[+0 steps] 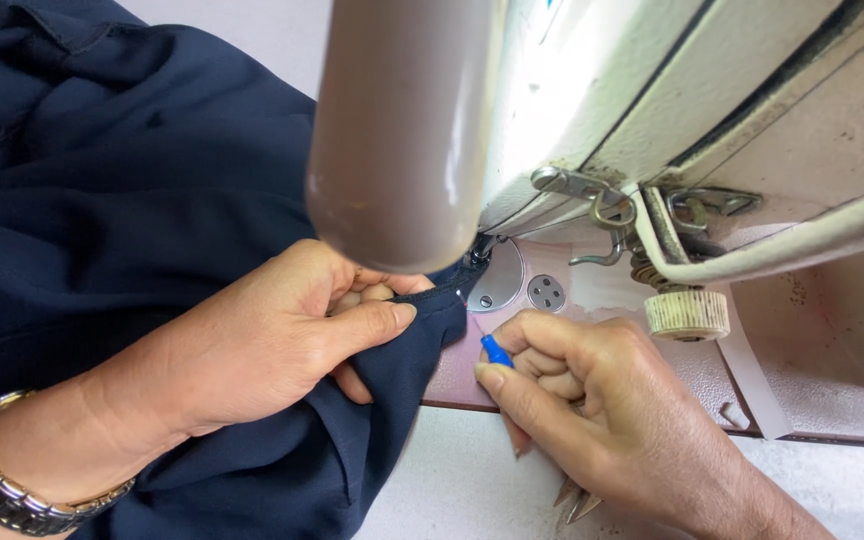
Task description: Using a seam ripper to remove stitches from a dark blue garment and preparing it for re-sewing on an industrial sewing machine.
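Left hand (pixel 262 345) pinches the navy fabric (pixel 102 200) edge right by the sewing machine (pixel 652 110) foot. Right hand (pixel 592 400) has a small blue tool (pixel 497 351) w/ metal tips poking out below, resting on the machine bed.

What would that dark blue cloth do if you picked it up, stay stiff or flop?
The dark blue cloth would probably flop: it already lies in soft folds and bunches under the left hand. It looks thin, so likely light. It seems smooth, maybe a bit slippery.

I can't see the needle; the machine head (pixel 402 130) hides it, and the cloth (pixel 102 180) runs off frame.
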